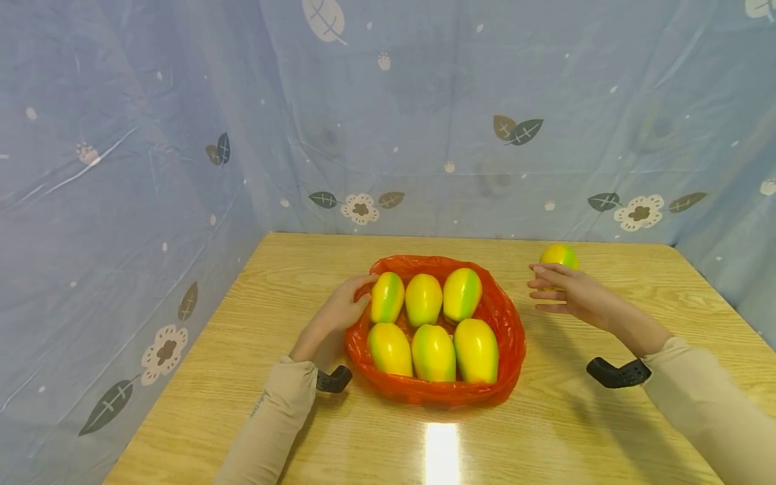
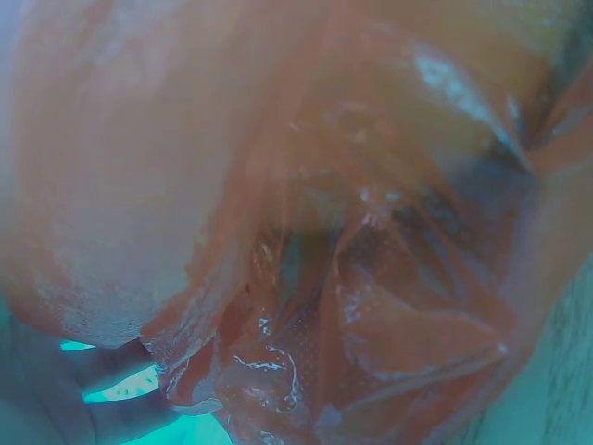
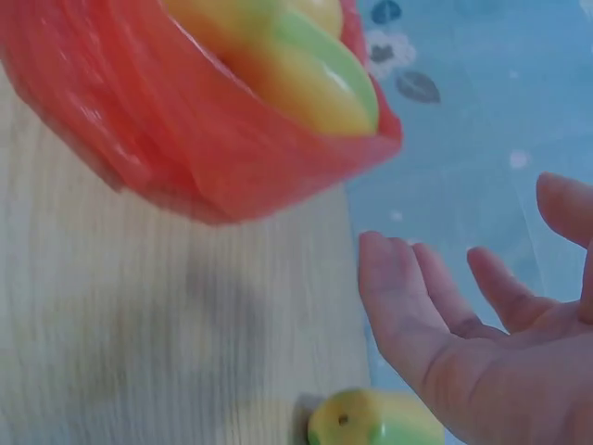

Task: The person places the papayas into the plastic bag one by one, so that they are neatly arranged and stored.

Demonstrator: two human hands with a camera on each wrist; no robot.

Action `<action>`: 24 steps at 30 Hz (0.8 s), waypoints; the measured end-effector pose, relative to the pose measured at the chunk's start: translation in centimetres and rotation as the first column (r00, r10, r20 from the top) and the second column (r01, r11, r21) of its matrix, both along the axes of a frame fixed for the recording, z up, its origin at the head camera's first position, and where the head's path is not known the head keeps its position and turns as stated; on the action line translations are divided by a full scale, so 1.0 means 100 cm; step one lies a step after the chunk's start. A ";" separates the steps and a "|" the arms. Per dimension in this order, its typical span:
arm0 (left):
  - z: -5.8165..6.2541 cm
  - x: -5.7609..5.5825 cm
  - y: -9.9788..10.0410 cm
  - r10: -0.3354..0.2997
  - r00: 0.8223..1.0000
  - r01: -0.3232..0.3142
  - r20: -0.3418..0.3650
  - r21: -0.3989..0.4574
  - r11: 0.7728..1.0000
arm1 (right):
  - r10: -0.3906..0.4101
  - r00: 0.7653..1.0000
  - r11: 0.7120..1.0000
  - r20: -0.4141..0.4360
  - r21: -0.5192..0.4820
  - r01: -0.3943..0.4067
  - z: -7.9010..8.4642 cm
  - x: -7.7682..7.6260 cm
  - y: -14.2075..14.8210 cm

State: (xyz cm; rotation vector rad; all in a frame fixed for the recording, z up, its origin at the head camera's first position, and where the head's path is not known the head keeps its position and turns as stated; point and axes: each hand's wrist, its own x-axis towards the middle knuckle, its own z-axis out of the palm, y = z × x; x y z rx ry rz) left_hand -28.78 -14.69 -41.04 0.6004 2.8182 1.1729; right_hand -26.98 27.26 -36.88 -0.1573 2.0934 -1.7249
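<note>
A red plastic bag point(image 1: 512, 337) stands wide-mouthed on the table with several yellow-green mangoes point(image 1: 424, 300) in two rows inside. At its left rim my left hand point(image 1: 339, 311) holds the plastic, thumb on the inner side near a mango. The left wrist view is filled by blurred red film, with fingers point(image 2: 111, 366) partly showing at lower left. To the right of the bag my right hand point(image 1: 578, 294) is in the air with fingers spread, holding nothing. One loose mango point(image 1: 560, 255) lies just beyond that hand, partly hidden by it in the head view.
The wooden table point(image 1: 291, 269) ends at a blue patterned curtain point(image 1: 424, 135) behind and on both sides. Each wrist carries a black mount, such as the right one point(image 1: 615, 372). Light glares off the table in front of the bag.
</note>
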 end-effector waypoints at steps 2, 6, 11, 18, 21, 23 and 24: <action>0.000 0.000 0.000 0.001 1.000 -0.001 -0.001 -0.002 1.000 | -0.032 0.999 0.999 -0.007 -0.012 0.032 0.001 -0.003 0.006; -0.001 0.000 0.000 0.005 1.000 -0.005 0.002 -0.001 1.000 | -0.085 0.996 0.995 -0.003 -0.056 0.084 0.002 -0.007 0.017; -0.001 0.000 0.000 -0.005 1.000 0.005 -0.012 0.000 1.000 | -0.131 0.991 0.982 0.034 -0.132 0.135 0.003 -0.012 0.029; -0.001 0.000 0.000 -0.001 1.000 0.001 -0.004 0.009 1.000 | -0.189 0.978 0.964 0.083 -0.176 0.201 0.002 -0.015 0.049; -0.001 0.000 0.000 -0.003 1.000 0.003 -0.014 0.013 1.000 | -0.216 0.971 0.956 0.106 -0.180 0.232 0.001 -0.016 0.058; -0.001 0.000 0.000 -0.006 1.000 0.006 -0.021 0.016 1.000 | -0.236 0.965 0.951 0.114 -0.175 0.253 -0.001 -0.017 0.063; -0.001 0.000 0.000 -0.007 1.000 0.008 -0.022 0.018 1.000 | -0.250 0.960 0.947 0.123 -0.176 0.269 -0.002 -0.017 0.065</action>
